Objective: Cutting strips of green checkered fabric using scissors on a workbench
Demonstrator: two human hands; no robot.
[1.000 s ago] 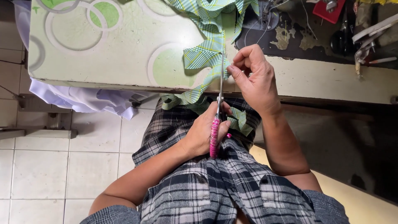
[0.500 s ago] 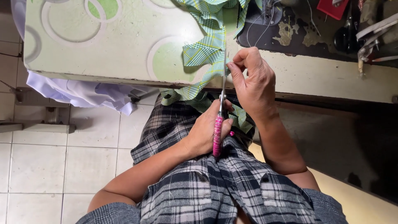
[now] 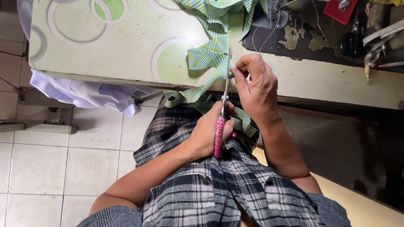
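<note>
Holding scissors (image 3: 223, 110), left hand (image 3: 209, 135); green checked fabric (image 3: 209, 54) pinched by right hand (image 3: 255, 89).

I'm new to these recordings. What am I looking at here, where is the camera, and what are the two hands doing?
The camera sits on the person's head and looks down over their lap, so both arms reach in from the bottom. The left hand grips pink-handled scissors, blades pointing away toward the table. The right hand pinches a green-and-yellow checked fabric strip beside the blades. That strip trails across a pale green table top with circle patterns and hangs over its edge. White cloth droops below the table's left side. A dark sewing machine base lies to the right.
</note>
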